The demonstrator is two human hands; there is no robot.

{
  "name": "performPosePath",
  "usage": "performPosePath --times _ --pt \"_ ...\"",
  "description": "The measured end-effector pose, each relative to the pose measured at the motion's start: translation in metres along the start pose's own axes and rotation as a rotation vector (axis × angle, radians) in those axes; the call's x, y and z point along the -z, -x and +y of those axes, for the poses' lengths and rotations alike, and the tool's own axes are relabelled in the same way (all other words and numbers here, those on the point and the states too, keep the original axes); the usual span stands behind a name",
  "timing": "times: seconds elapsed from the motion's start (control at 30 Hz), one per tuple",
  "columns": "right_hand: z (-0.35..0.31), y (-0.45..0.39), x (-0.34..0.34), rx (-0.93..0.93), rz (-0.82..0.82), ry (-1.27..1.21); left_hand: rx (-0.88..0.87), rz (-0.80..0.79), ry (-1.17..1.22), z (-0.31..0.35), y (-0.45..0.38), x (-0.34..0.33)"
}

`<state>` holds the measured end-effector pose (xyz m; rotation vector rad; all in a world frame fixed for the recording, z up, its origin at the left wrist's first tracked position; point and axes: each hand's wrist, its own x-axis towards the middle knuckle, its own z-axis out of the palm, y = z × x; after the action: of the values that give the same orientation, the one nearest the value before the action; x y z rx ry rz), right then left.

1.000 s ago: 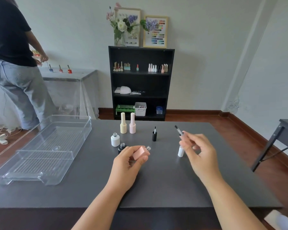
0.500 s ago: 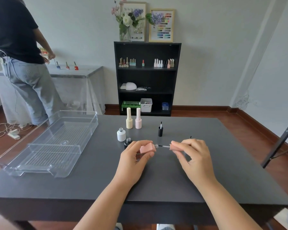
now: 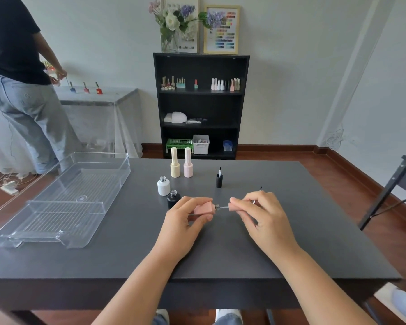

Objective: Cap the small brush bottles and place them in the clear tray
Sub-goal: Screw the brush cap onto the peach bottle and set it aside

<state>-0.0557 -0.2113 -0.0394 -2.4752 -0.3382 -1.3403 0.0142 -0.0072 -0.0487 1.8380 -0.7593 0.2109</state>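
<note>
My left hand holds a pink square bottle on its side, neck pointing right. My right hand pinches the pink brush cap, whose brush stem runs into the bottle's neck. A second brush tip sticks up behind my right hand. An uncapped white bottle and an uncapped black bottle stand just behind my left hand. A black brush cap stands brush-up further right. A capped cream bottle and a capped pale pink bottle stand at the back. The clear tray lies at the left, nothing in it.
The dark grey table carries everything. A person in jeans stands at a far table at the left. A black shelf with small bottles is against the wall. Another table's leg shows at the right.
My right hand came down from holding a brush up and brought the pink cap's brush to the neck of the bottle in my left hand. The camera tilted slightly.
</note>
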Motion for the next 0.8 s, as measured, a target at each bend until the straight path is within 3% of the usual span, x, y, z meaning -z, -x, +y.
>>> performPosePath --times 0.3,0.8 --pt "-0.011 -0.001 0.006 0.021 -0.232 -0.052 -0.028 -0.076 -0.01 0.001 0.001 -0.001" --pt "-0.008 0.002 0.02 0.099 -0.184 -0.041 0.065 -0.143 0.131 0.007 0.002 0.001"
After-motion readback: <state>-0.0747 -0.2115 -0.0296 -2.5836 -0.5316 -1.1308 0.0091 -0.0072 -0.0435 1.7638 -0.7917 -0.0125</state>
